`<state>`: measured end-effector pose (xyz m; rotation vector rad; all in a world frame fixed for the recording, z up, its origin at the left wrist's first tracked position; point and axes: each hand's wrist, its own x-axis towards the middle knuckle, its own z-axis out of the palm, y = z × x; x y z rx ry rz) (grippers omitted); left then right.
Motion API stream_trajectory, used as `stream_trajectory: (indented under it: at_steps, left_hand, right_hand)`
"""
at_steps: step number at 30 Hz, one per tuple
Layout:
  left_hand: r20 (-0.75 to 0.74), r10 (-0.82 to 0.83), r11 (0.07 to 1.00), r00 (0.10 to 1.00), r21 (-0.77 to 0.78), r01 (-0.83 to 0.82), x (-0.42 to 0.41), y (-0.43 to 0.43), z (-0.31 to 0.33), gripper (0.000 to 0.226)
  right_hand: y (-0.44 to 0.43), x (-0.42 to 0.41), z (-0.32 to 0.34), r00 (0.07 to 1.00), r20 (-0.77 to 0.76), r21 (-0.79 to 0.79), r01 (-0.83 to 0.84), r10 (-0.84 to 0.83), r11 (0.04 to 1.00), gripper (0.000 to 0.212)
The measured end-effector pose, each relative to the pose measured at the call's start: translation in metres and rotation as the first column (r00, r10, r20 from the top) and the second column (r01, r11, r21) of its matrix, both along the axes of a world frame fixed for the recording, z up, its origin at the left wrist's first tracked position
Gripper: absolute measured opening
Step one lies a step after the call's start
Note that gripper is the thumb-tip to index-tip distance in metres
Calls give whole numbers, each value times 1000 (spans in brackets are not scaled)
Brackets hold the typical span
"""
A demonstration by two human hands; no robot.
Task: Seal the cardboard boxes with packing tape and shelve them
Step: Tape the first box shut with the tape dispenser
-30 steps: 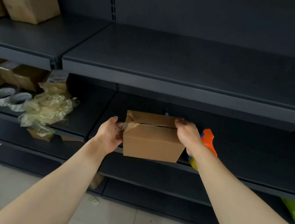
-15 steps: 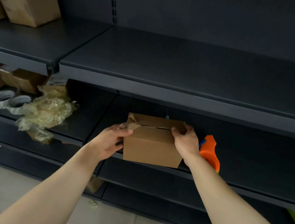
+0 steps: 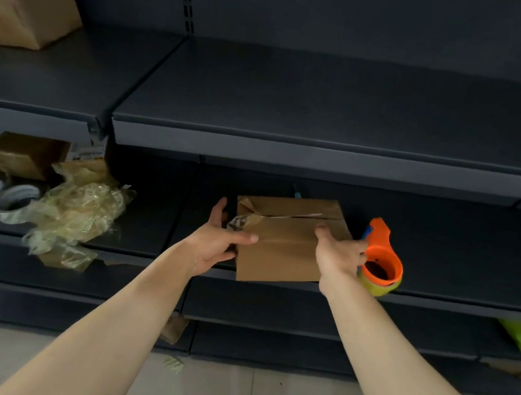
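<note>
Both bare forearms are reaching up from the bottom corners of the frame and converging toward its centre. The left hand [image 3: 218, 242] is lying palm-in against the left end of the cardboard box [image 3: 280, 253], its fingers [image 3: 218, 211] stretching straight up the frame and its thumb pointing right across the box's near top edge. The right hand [image 3: 339, 256] is gripping the box's right end, its back facing the camera, thumb lying on the top face, fingers [image 3: 359, 253] curling round the right side. Both wrists are running nearly straight with the forearms.
</note>
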<state>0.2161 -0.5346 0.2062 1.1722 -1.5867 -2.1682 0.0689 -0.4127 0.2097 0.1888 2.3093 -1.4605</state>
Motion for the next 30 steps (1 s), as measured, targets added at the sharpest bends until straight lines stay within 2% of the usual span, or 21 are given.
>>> stream_trajectory:
  at_steps: [2,4,6,8,12,16,20,23,25,28,30]
  left_hand:
    - [5,-54,998,999,13,54,2,-4,1,110]
    - [10,-137,989,990,49,137,3,-8,3,111]
    - [14,-233,969,972,85,231,2,-7,5,110]
    - [54,-284,957,957,68,281,0,-2,7,102]
    - [131,-236,972,963,23,235,-1,6,7,67]
    - [135,-110,993,985,64,102,-7,4,3,38]
    - [139,-64,995,988,83,53,-23,15,-4,53]
    - [180,-42,998,983,60,32,-37,24,-8,68]
    - [201,-25,998,979,61,13,-45,29,-10,76]
    - [217,-23,993,976,114,-2,-53,35,-11,87]
    - [212,-28,989,977,147,-3,-57,36,-11,92]
  right_hand:
    - [-1,5,-2,1000,17,-121,23,-21,992,90]
    - [-3,9,-2,999,19,-208,-22,27,978,75]
    - [-8,12,0,990,31,-239,-128,139,963,60]
    - [-14,16,1,979,30,-226,-191,202,955,55]
    - [-19,21,-1,978,26,-211,-195,205,958,50]
    - [-11,8,-1,960,127,-299,-205,251,932,55]
    - [-1,-10,-2,949,169,-450,-165,266,878,41]
    - [10,-18,-3,938,170,-443,-201,302,874,42]
    - [20,-22,-2,908,232,-451,-219,350,865,41]
    - [32,-32,-5,866,322,-503,-187,384,844,37]
    - [35,-35,-7,844,322,-530,-215,429,820,35]
